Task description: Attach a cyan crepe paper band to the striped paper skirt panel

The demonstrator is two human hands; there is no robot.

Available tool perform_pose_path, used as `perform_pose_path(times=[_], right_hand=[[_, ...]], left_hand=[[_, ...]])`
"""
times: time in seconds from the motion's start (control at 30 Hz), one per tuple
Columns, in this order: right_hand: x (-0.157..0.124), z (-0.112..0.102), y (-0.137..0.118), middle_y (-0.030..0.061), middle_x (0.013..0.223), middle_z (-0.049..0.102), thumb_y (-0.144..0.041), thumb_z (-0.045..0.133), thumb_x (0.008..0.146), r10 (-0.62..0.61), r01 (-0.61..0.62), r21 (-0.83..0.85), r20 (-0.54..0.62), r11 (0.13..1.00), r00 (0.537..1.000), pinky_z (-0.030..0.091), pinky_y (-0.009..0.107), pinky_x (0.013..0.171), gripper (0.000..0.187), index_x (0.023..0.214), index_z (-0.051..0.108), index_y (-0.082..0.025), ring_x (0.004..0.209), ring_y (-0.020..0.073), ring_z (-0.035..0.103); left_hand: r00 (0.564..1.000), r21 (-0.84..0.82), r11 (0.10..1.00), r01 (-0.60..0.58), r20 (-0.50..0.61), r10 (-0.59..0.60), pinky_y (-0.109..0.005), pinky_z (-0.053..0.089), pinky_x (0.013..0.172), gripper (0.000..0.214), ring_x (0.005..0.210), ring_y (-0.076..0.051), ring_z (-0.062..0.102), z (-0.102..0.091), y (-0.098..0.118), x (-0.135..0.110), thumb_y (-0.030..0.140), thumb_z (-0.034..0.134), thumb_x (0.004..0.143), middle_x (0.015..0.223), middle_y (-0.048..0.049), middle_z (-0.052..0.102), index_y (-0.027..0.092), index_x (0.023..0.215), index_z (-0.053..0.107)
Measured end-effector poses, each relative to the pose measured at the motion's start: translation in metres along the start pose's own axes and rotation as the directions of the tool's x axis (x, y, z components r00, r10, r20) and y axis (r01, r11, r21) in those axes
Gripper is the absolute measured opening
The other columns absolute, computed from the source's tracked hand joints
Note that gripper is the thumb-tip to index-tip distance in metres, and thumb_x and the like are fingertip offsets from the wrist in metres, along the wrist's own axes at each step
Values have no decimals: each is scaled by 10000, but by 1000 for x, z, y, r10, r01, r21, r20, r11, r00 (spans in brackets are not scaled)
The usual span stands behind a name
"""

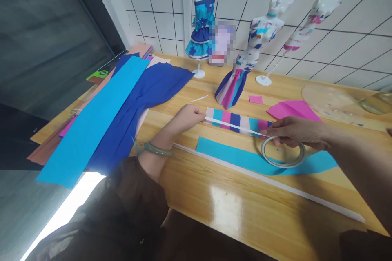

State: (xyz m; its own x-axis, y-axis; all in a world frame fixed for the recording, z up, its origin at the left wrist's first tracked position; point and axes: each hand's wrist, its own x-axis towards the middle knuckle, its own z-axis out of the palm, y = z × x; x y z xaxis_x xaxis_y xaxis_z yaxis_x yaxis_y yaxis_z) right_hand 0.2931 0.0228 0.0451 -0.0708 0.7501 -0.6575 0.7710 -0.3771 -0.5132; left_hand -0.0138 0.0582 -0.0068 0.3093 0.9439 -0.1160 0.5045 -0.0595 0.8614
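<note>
My left hand (190, 116) is closed, its fingers pinching the end of a stretched white tape (234, 126) at the left edge of a striped strip (245, 123). That strip has pink, turquoise, magenta and dark blue bands. My right hand (297, 130) grips a tape roll (283, 166), and the tape runs taut from it across the striped strip to my left hand. Just below lies a turquoise paper strip (226, 151), partly behind the roll. A long pale narrow strip (269, 179) runs along its front side.
Blue sheets (134, 106) and a turquoise sheet (94, 118) pile up at the left, beside a green tape measure (102, 73). Several dress forms stand at the back, one in a blue dress (200, 28). Magenta paper (292, 110) lies right of centre, near a clear round sheet (327, 100).
</note>
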Motion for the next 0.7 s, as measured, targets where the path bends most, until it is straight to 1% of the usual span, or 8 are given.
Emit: perform_pose_path(times=[0.07, 0.13, 0.2, 0.37, 0.47, 0.53, 0.63, 0.7], right_hand=[[-2, 2, 1, -2, 585, 495, -572, 703, 630, 14, -23, 113, 79, 993, 997, 296, 202, 426, 433, 696, 622, -152, 474, 50, 332], [-3, 3, 2, -11, 589, 480, -546, 727, 618, 27, -43, 170, 92, 984, 995, 286, 190, 425, 419, 748, 633, -159, 500, 57, 358], [-4, 3, 3, -19, 597, 463, -531, 732, 622, 13, -35, 203, 107, 979, 994, 265, 182, 417, 416, 793, 643, -163, 515, 60, 363], [-5, 0, 4, -46, 588, 388, -532, 669, 702, -81, 30, 266, 183, 964, 980, 178, 197, 390, 404, 823, 642, -148, 480, 46, 253], [-4, -3, 4, -64, 559, 341, -512, 683, 698, -60, -7, 284, 226, 959, 972, 165, 206, 393, 386, 816, 641, -147, 469, 46, 227], [-3, -5, 4, -70, 545, 330, -510, 698, 682, -39, -31, 282, 241, 959, 970, 173, 214, 397, 383, 794, 635, -149, 460, 45, 216], [-1, -5, 4, -72, 531, 322, -524, 700, 670, 4, -62, 240, 232, 969, 973, 156, 223, 403, 390, 761, 629, -151, 457, 45, 192], [1, -6, 4, -77, 522, 296, -525, 698, 672, 39, -85, 208, 216, 974, 976, 129, 225, 408, 390, 764, 633, -152, 462, 47, 171]], left_hand=[[1000, 17, 1000, 1, -6, 0, -249, 130, 444, 235, 416, -65, 229, 1, -2, 0, 311, 533, 682, 461, 59, 290, 177, 515, 438], [1000, 35, 999, 5, -12, -4, -251, 134, 440, 227, 408, -66, 227, 1, -2, -1, 310, 531, 676, 452, 59, 282, 177, 511, 449], [1000, 49, 999, 9, -14, -8, -253, 139, 437, 218, 405, -68, 226, 1, -2, -1, 308, 528, 672, 447, 59, 280, 177, 509, 465], [1000, 51, 998, 27, -11, -26, -249, 144, 439, 188, 402, -70, 226, 1, -3, 1, 302, 523, 664, 435, 59, 282, 167, 533, 527], [1000, 53, 998, 18, -13, -18, -246, 146, 439, 171, 405, -71, 238, 1, -5, 1, 292, 513, 663, 441, 58, 297, 163, 557, 550], [1000, 57, 998, 6, -19, -5, -244, 153, 439, 168, 412, -71, 247, 1, -6, 1, 286, 510, 662, 450, 56, 306, 164, 550, 534], [1000, 72, 997, -5, -18, 7, -245, 154, 443, 188, 421, -70, 249, 0, -7, 1, 286, 514, 662, 458, 54, 308, 167, 519, 489], [1000, 88, 996, -10, -22, 12, -245, 156, 445, 189, 427, -71, 253, 0, -6, 1, 283, 515, 661, 461, 54, 312, 166, 516, 486]])
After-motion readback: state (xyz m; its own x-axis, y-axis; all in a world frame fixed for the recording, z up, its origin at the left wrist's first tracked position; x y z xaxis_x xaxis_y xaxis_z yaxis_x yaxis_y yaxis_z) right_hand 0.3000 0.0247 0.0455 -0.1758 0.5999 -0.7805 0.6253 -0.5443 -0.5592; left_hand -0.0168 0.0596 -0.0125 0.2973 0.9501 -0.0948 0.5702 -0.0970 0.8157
